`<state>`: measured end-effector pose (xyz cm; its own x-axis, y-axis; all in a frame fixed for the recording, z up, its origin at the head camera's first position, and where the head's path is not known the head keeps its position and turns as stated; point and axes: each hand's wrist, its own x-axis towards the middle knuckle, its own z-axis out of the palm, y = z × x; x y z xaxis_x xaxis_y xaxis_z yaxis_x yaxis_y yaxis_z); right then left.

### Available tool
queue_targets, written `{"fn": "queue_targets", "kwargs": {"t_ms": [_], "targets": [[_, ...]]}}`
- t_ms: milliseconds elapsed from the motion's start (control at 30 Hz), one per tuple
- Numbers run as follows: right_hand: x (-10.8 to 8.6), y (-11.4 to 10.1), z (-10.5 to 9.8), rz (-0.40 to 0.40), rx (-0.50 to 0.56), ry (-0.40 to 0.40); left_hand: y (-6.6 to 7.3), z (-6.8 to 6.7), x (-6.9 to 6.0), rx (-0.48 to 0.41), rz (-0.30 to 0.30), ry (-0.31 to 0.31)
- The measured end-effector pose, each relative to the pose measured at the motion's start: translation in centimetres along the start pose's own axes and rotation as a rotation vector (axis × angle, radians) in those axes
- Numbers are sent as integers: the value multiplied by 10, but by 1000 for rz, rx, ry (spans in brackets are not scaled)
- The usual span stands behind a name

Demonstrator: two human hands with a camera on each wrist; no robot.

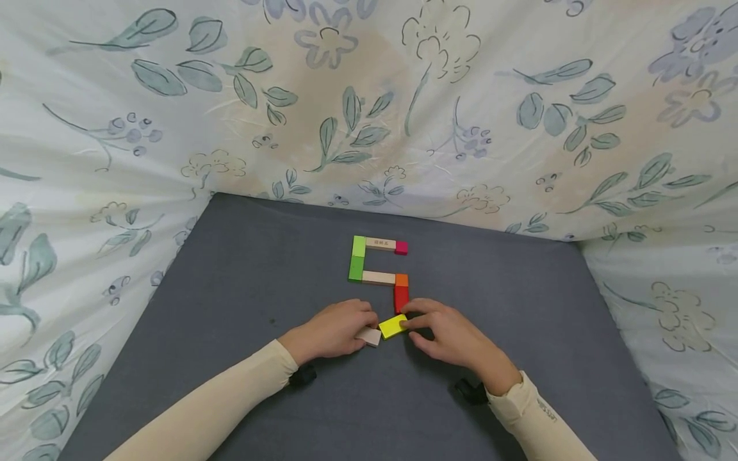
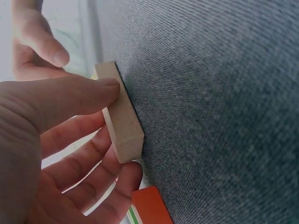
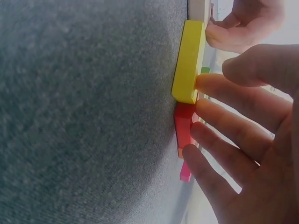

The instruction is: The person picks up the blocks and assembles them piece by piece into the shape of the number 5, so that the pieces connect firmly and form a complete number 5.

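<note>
My left hand pinches a plain wooden block between thumb and fingers, and the block lies flat on the grey cloth. A yellow block sits slanted with one end by the wooden block's end. My right hand has its fingers spread and fairly straight. Its index fingertip touches the yellow block's side in the right wrist view, while the thumb stands apart from it. Just beyond the yellow block lies a red block, its near end close to the right fingertips.
An orange block adjoins the red one. From it a line of blocks runs on: a plain wooden block, a green block, a light green block, a printed wooden block and a pink block. Floral cloth surrounds the grey surface.
</note>
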<state>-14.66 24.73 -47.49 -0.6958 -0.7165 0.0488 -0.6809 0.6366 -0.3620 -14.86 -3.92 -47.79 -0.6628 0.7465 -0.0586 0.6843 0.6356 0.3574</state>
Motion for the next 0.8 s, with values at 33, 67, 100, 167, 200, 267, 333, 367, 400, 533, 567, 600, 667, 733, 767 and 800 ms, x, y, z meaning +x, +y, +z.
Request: {"fn": "queue_targets", "kwargs": {"t_ms": [33, 67, 100, 167, 200, 267, 333, 367, 400, 533, 567, 600, 667, 733, 767, 800], "targets": [[0, 0, 0, 1, -2, 1, 0, 1, 0, -1, 0, 0], [0, -1, 1, 2, -3, 1, -1, 1, 0, -2, 0, 0], [0, -1, 1, 3, -6, 1, -1, 2, 0, -1, 1, 0], [0, -1, 1, 7, -7, 2, -1, 3, 0, 1, 3, 3], [0, -1, 1, 9, -8, 2, -2, 4, 0, 2, 5, 5], [0, -2, 2, 16, -11, 2, -2, 5, 0, 7, 9, 10], [0, -3, 2, 22, -5, 1, -2, 6, 0, 10, 12, 13], [1, -3, 1, 24, -1, 0, -2, 6, 1, 12, 12, 13], [1, -3, 1, 26, 4, 0, -2, 6, 1, 13, 12, 13], [1, -4, 1, 31, 27, 1, -2, 5, 2, 17, 6, 8], [1, -4, 1, 32, 28, 4, -2, 5, 2, 16, 4, 6], [1, -4, 1, 31, 32, 6, -1, 5, 2, 16, 2, 3], [1, -4, 1, 30, 37, 12, -1, 4, 3, 14, -3, -2], [1, -3, 1, 29, 39, 16, -1, 4, 3, 13, -8, -9], [1, -2, 1, 30, 44, 17, -1, 4, 4, 12, -10, -12], [1, -2, 1, 31, 48, 19, -1, 4, 4, 12, -12, -14]]}}
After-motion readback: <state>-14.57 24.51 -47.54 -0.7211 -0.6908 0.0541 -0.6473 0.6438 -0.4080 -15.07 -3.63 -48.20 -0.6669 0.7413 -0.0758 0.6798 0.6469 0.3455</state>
